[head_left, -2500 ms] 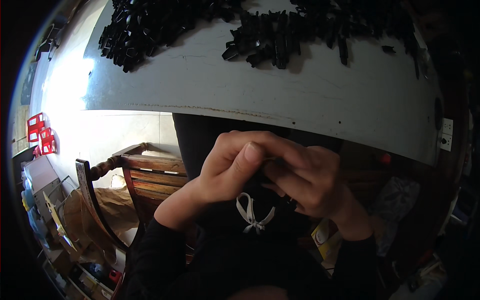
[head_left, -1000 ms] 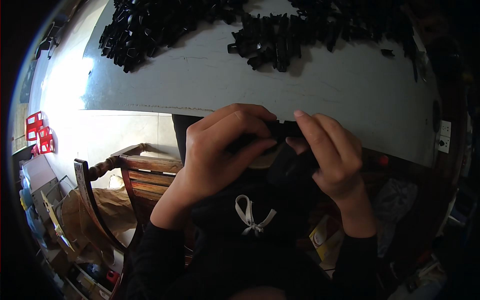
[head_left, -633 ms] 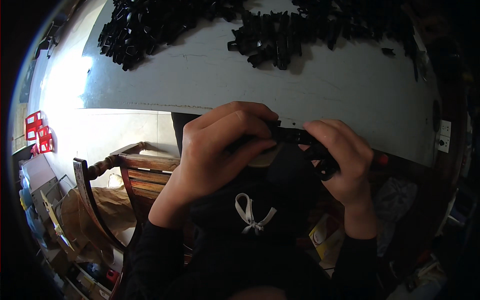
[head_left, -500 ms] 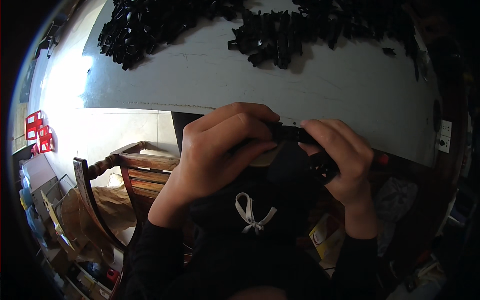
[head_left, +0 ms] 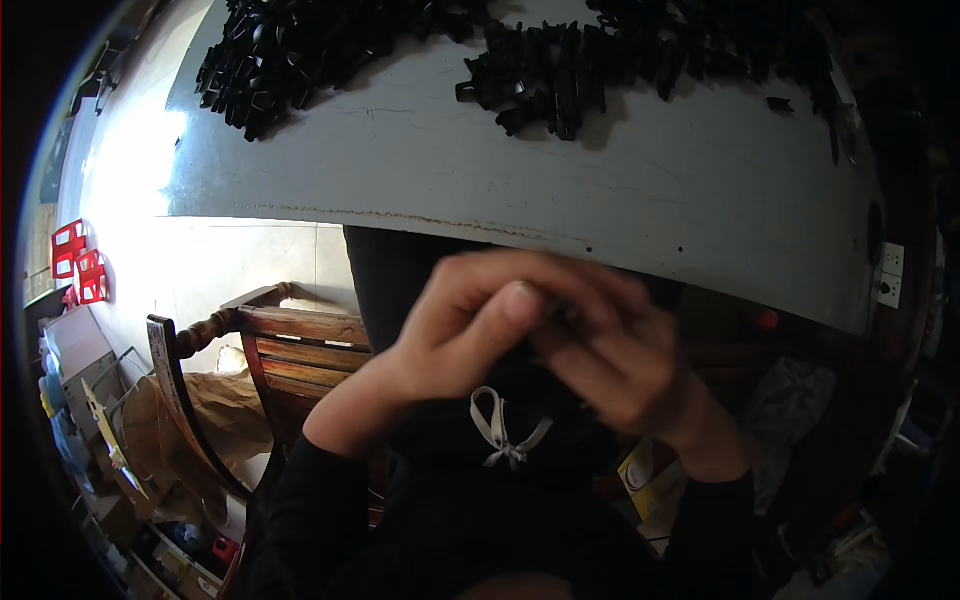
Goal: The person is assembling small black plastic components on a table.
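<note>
My left hand (head_left: 455, 325) and my right hand (head_left: 630, 365) are brought together in front of my body, just off the table's near edge. The left hand's fingers are curled and its thumb lies across the top. They overlap the right hand's fingers, which are smeared by motion. Between the two hands there is a small dark gap, and whatever they hold is hidden there. On the far side of the table lie a heap of black plastic parts (head_left: 290, 60) at the left and another pile of black parts (head_left: 550, 80) near the middle.
The grey table (head_left: 400, 165) has a worn near edge. One small black piece (head_left: 779, 104) lies apart at the right. A wooden chair (head_left: 310, 350) stands at the left by brown paper (head_left: 200, 420), with red plastic stools (head_left: 80, 262) beyond. A wall socket (head_left: 890, 273) is at the right.
My hands have moved closer together and now overlap, with the left thumb on top. The black part that showed between my fingers is no longer visible. The piles on the table look the same.
</note>
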Motion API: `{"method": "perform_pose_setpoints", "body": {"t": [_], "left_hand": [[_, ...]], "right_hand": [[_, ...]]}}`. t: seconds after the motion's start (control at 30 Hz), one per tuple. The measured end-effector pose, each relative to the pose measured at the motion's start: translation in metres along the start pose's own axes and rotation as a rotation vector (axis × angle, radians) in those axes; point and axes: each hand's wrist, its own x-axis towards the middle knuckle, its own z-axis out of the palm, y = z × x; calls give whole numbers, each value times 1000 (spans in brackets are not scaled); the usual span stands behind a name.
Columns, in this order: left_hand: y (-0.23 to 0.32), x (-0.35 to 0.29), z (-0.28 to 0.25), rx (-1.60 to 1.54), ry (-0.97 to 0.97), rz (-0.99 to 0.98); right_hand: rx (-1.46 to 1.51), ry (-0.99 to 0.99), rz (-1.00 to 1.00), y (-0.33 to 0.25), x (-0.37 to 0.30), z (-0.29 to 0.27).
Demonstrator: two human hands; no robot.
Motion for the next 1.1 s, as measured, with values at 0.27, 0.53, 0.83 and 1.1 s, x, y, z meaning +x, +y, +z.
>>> {"method": "perform_pose_setpoints", "body": {"t": [0.27, 0.53, 0.83, 1.1], "left_hand": [[-2, -6, 8, 7, -146, 10], [-23, 30, -38, 848, 394, 161], [-29, 39, -52, 1526, 301, 114], [-27, 30, -51, 1572, 198, 124]], "right_hand": [[468, 157, 116, -18, -4, 22], [-208, 70, 238, 56, 28, 8], [-644, 65, -58, 114, 69, 8], [-573, 140, 4, 114, 56, 8]]}}
